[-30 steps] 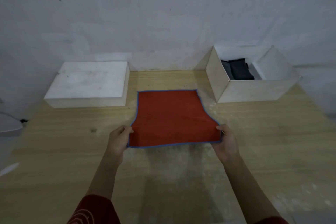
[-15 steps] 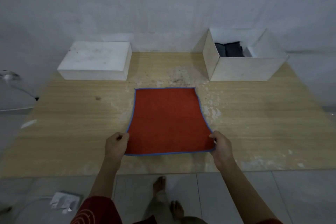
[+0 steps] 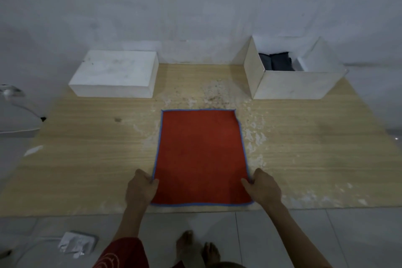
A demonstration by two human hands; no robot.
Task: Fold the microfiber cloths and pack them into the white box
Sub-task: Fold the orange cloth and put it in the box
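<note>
A red microfiber cloth (image 3: 200, 154) with a blue hem lies flat on the wooden table (image 3: 87, 148), its near edge close to the table's front. My left hand (image 3: 141, 189) pinches the cloth's left edge near the front corner. My right hand (image 3: 262, 187) pinches the right edge near the other front corner. The open white box (image 3: 291, 85) stands at the back right against the wall, with dark folded cloths (image 3: 276, 62) inside it.
A closed white box (image 3: 115, 74) sits at the back left. Worn pale patches mark the table around the cloth. Below the table edge lie tiled floor, a crumpled wrapper (image 3: 76, 243) and my bare feet (image 3: 195, 248).
The cloth has been drawn toward me and laid flat on the table. My hands moved from its front corners to its side edges. The camera tilted down, showing the floor.
</note>
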